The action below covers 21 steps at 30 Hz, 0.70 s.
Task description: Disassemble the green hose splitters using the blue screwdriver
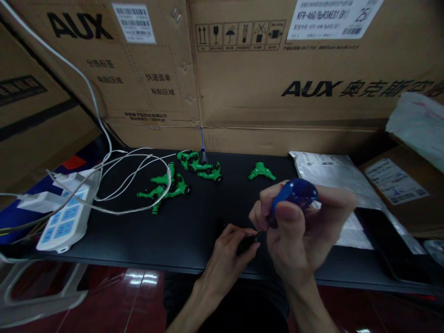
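My right hand is wrapped round the blue see-through handle of a screwdriver, raised above the front of the black table. Its shaft is mostly hidden by the fingers, and its tip end points down toward my left hand. Low over the table, my left hand pinches a small black part between thumb and fingers. The screwdriver's tip meets or nearly meets this part; the contact is too small to tell. Beyond the hands lies a single green Y-shaped hose splitter.
More green splitters with black fittings lie in a group at the left middle. A white power strip with looping cables stands left. Large cardboard boxes wall the back. At right are a silver plastic bag and a black phone.
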{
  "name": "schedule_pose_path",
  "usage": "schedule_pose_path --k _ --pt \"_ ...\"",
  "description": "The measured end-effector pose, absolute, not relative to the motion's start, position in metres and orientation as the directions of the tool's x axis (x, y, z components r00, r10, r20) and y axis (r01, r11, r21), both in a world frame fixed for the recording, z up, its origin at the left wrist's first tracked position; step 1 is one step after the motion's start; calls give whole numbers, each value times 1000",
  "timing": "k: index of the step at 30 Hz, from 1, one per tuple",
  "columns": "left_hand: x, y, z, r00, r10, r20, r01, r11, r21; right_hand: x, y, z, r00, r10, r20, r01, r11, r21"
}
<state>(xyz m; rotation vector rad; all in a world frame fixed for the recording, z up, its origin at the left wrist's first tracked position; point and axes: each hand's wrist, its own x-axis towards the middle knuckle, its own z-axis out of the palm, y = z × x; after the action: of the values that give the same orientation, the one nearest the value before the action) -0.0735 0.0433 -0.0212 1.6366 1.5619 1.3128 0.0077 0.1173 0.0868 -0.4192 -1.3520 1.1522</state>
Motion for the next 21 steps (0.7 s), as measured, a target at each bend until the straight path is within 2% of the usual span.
schedule_pose_path --k 3,6,8,13,17,21 --pt "-73 43 -24 -130 962 239 454 -156 877 9 121 87 -271 774 572 -507 391 -769" --pt "-73 43 -26 -138 954 266 468 -174 866 8 122 87 -374 802 465 -526 230 -819" --pt "-74 44 -26 -144 950 277 466 -182 866 6 122 87 -363 820 443 -547 197 -814" --pt "-79 47 -24 -176 959 223 462 -120 879 1 128 89 -245 821 515 -632 267 -727" --pt "-80 48 -24 -171 964 206 455 -108 884 7 131 89 -382 768 515 -615 204 -761" --pt "-80 47 -24 -115 958 263 452 -186 873 15 132 86 -503 762 407 -540 91 -837"
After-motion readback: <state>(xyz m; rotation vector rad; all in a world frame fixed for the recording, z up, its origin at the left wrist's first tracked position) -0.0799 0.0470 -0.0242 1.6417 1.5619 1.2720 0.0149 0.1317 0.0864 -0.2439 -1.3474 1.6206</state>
